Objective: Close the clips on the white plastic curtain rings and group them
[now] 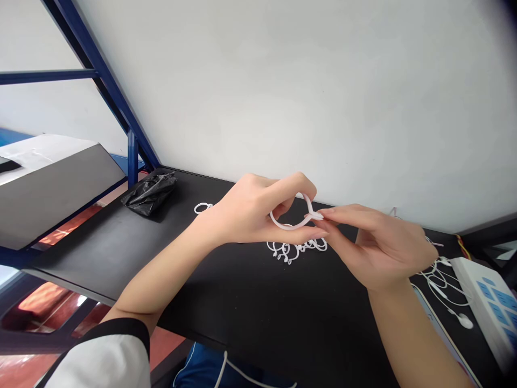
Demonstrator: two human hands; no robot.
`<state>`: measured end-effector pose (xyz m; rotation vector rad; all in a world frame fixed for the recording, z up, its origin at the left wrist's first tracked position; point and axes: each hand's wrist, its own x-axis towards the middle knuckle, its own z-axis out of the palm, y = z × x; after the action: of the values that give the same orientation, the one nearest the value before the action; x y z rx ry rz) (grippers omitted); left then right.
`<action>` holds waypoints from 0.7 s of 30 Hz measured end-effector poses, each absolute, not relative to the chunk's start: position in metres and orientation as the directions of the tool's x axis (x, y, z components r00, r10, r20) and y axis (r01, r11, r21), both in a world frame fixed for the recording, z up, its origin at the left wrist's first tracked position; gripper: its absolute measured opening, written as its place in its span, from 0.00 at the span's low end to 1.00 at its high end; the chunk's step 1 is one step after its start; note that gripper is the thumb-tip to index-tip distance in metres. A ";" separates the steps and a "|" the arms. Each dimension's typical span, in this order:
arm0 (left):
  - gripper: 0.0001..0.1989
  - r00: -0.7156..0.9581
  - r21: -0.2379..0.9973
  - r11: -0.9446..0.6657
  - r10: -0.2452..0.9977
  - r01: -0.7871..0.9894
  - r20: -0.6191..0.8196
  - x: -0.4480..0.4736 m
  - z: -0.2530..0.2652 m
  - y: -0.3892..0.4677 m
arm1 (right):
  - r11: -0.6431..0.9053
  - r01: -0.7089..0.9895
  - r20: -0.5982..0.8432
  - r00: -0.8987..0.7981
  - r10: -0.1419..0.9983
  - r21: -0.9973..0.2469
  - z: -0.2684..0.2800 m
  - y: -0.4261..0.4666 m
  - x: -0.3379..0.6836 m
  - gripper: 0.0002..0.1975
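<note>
White loop worked between two hands above the loop pile

Landmark: the pile of thin white loops [298,248], lying on the black tabletop [242,302]. Just above it, as viewed, one white loop [291,228] is held clear of the surface. By the left hand [258,207], the loop's round part is gripped and spread between curled fingers and thumb; whether any finger is passed fully through it cannot be told. By the right hand [388,245], the crossed ends are pinched between thumb and index fingertips.

Step in hand, as judged: the loop's ends are being joined or adjusted. The exact fastening is hidden by the fingertips. For the next move, a steady left grip seems called for, with the ends kept aligned by a fine right-hand pinch; a slip there could let the loop spring apart.

Left of the pile, near the left wrist, a single loop [201,208] is noted; farther left, a crumpled black plastic bag [151,192]. Well right of the pile, white earphones [465,321] are seen beside a white power strip [480,307].
</note>
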<state>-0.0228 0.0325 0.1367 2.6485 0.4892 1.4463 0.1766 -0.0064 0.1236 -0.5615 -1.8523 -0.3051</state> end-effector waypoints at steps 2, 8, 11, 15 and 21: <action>0.18 0.503 0.226 -0.944 0.320 0.239 0.803 -0.023 0.137 0.032 | 0.844 0.536 0.939 -0.269 0.213 -0.038 0.124 -0.006 0.177 0.19; 0.18 0.500 0.223 -0.948 0.310 0.227 0.809 -0.022 0.136 0.033 | 0.854 0.520 0.941 -0.279 0.192 -0.020 0.125 -0.004 0.177 0.20; 0.17 0.489 0.224 -0.951 0.302 0.212 0.818 -0.021 0.136 0.034 | 0.846 0.534 0.944 -0.276 0.181 -0.006 0.124 -0.004 0.177 0.20; 0.17 0.491 0.227 -0.952 0.300 0.205 0.818 -0.021 0.136 0.034 | 0.838 0.546 0.945 -0.264 0.192 -0.018 0.123 -0.004 0.176 0.20; 0.17 0.486 0.235 -0.954 0.296 0.185 0.822 -0.020 0.136 0.034 | 0.847 0.530 0.947 -0.249 0.204 -0.042 0.123 -0.005 0.175 0.21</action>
<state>-0.0205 0.0342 0.1361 2.6077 0.4242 1.4781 0.1749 -0.0046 0.1229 -0.5553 -1.8273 -0.3398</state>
